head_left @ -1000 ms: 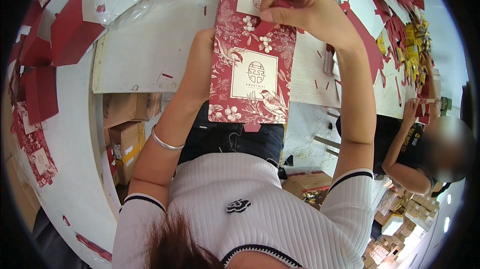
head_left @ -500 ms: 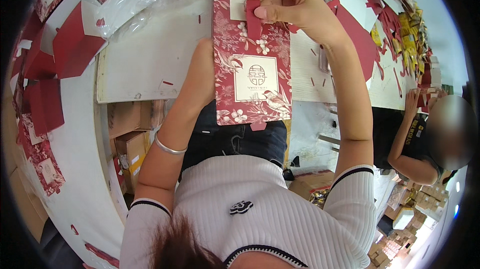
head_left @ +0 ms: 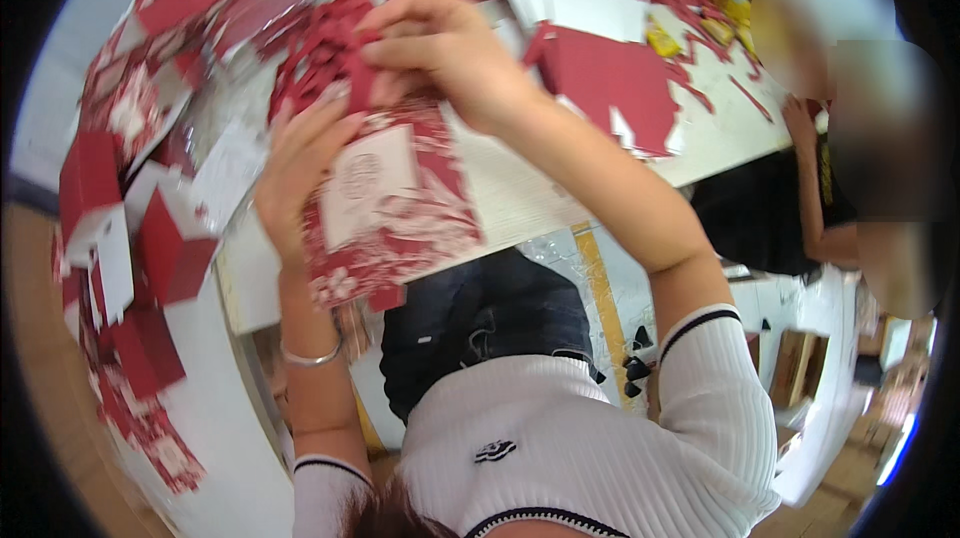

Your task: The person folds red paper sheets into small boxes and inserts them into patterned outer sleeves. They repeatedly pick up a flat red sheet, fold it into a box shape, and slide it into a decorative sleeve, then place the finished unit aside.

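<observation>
A red gift box (head_left: 430, 198) with white flower and bird patterns and a cream square label is tilted over the table's near edge. My left hand (head_left: 298, 173) grips its left side, thumb and fingers around the edge. Over the far end of the box, my right hand (head_left: 440, 53) pinches a red ribbon strip (head_left: 360, 83) between thumb and fingers. A small red tab (head_left: 388, 298) sticks out at the near end. The hands are somewhat blurred, and the right one partly covers the box's far end.
A pile of red ribbons (head_left: 315, 53) lies just beyond my hands. Red card sheets (head_left: 610, 78) and white sheets (head_left: 590, 3) lie to the right. Folded red boxes (head_left: 170, 248) and clear plastic crowd the left. At the right, another person's arm (head_left: 815, 178) reaches the table (head_left: 540, 203).
My view has turned. The box now lies left of centre and tilted, where it hung upright before. My left hand now shows on its side; my right hand still holds the ribbon.
</observation>
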Action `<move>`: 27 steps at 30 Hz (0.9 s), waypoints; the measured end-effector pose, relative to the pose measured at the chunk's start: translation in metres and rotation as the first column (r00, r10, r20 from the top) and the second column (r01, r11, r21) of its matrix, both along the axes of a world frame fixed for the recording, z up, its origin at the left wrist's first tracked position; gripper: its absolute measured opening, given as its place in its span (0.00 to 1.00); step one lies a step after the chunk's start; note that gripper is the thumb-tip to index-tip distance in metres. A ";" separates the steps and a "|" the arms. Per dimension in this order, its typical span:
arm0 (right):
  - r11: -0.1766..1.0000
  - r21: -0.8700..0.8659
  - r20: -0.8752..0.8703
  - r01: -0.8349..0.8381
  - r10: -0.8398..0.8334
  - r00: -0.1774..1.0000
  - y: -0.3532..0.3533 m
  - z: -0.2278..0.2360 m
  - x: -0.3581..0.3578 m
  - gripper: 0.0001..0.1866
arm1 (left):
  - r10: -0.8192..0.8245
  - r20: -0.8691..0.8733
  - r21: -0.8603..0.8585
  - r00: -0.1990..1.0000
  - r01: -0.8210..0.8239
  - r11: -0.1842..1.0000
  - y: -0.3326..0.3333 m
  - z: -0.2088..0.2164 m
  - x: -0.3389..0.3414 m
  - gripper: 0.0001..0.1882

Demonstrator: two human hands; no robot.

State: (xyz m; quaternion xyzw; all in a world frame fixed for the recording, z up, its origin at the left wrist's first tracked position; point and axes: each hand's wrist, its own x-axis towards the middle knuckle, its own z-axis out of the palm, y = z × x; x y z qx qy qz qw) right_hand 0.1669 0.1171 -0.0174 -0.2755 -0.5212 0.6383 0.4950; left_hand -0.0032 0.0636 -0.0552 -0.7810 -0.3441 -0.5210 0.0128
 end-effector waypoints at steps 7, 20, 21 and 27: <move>0.832 0.541 0.206 -0.126 0.014 0.978 -0.014 0.017 0.061 0.46 | 0.297 0.329 -0.357 0.896 -0.172 0.918 0.013 0.049 0.007 0.15; 0.827 -0.056 -0.050 0.560 -0.562 0.825 0.018 -0.021 0.318 0.32 | -0.116 0.440 -0.693 0.890 0.419 0.587 0.003 0.041 0.051 0.24; 0.724 -0.140 0.064 0.676 -0.675 0.735 0.025 -0.011 0.334 0.31 | -0.099 0.487 -0.714 0.868 0.461 0.528 -0.002 0.031 0.052 0.21; 0.596 0.720 0.567 0.355 -0.801 0.192 0.075 -0.059 0.323 0.19 | -0.179 0.452 -0.751 0.874 0.482 0.451 -0.037 -0.021 0.072 0.12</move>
